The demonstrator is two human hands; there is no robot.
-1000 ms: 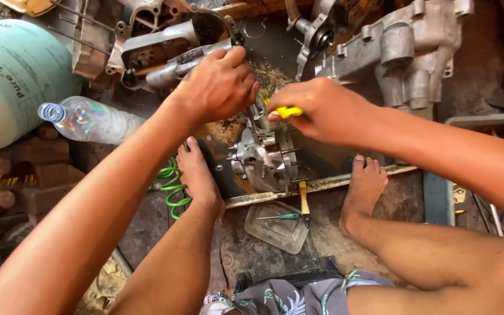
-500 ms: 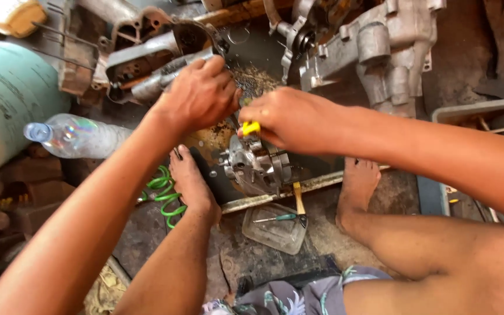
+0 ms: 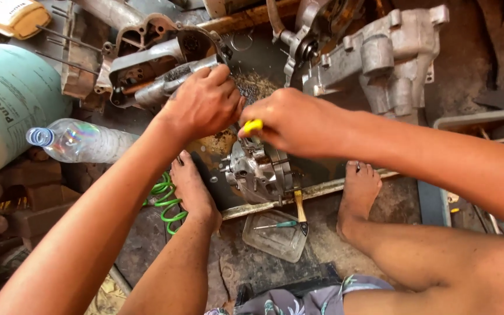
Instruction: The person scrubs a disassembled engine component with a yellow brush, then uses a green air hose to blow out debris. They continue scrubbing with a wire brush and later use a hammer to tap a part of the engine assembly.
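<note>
Looks like mid-teardown: right hand (image 3: 296, 122) is fisted around a yellow-handled tool (image 3: 253, 125) pressed down into the small engine part (image 3: 258, 172) sitting on the floor between both feet, left hand (image 3: 205, 105) curled shut beside it for steadying, so probably firm, straight pressure next.

- My left hand (image 3: 205, 105) and right hand (image 3: 290, 119) meet just above the metal engine part (image 3: 258, 172), which sits between my two feet.
- Left of the engine part lies the coiled hose (image 3: 167, 201); farther left the plastic bottle (image 3: 80, 140), then the gas cylinder (image 3: 7, 108).
- Behind it, to the right, stands the engine casing (image 3: 380, 58).
- Before it lies a clear tray (image 3: 275, 236) with a small screwdriver (image 3: 278, 224) in it.
</note>
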